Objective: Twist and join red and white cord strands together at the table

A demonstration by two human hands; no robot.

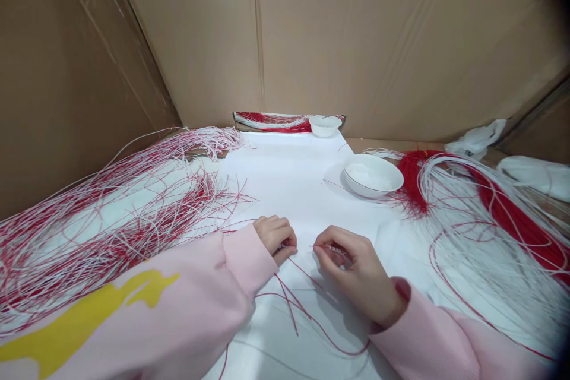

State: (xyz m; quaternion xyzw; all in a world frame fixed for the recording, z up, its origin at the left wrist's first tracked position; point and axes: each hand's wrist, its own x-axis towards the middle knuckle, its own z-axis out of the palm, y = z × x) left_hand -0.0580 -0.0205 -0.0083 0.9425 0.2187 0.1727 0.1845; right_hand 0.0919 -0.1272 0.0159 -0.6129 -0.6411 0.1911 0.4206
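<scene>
My left hand point(275, 237) is curled closed on the white sheet point(285, 178), pinching thin red strings point(294, 303) that trail toward me. A few centimetres to its right, my right hand point(351, 267) is also closed in a pinch, holding a small pale piece with a red string end at its fingertips. Both wrists wear pink sleeves. A large loose pile of red and white strings point(111, 214) lies to the left of my left arm.
A white bowl point(373, 175) stands right of centre, a smaller white bowl point(325, 125) behind it by a tray of strings point(271, 122). A red and white string bundle point(490, 214) spreads on the right. White bags point(478, 138) lie at the far right. Cardboard walls surround the table.
</scene>
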